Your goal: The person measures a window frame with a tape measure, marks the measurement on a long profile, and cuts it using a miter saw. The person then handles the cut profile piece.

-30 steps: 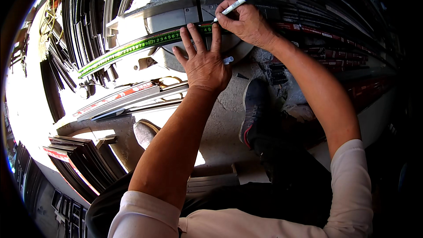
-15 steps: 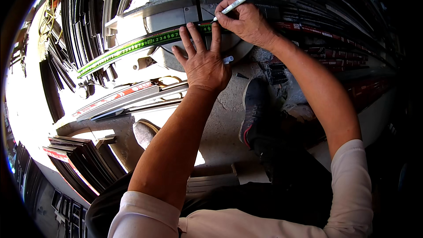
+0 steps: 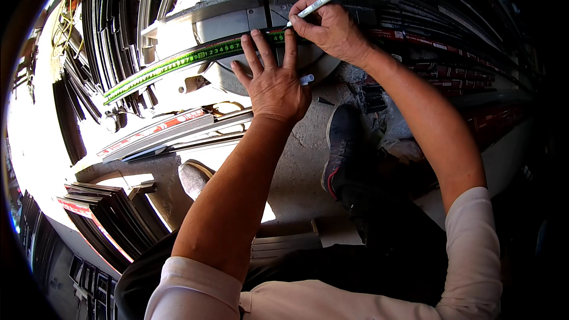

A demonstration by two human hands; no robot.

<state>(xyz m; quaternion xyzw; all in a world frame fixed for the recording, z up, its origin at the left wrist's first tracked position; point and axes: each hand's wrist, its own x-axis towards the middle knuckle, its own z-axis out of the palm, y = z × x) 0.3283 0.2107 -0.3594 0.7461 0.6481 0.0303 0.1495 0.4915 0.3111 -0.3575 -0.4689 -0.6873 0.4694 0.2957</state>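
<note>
My left hand (image 3: 274, 80) lies flat with fingers spread, pressing a green measuring tape (image 3: 178, 61) against a dark metal profile on the grey base of a mitre saw (image 3: 237, 18). My right hand (image 3: 331, 28) grips a white marker with a blue cap (image 3: 309, 9), its tip down at the tape just right of my left fingertips. A small blue-and-white object, maybe a pen cap (image 3: 306, 79), peeks out beside my left hand.
Long dark metal profiles (image 3: 118, 29) are stacked at the left and more at the right (image 3: 450, 59). Red-striped profiles (image 3: 160, 136) lie on the concrete floor. My dark shoe (image 3: 341, 148) stands below the saw; another shoe tip (image 3: 195, 178) shows lower left.
Both hands stay almost in place; the marker tip has shifted only slightly along the tape.
</note>
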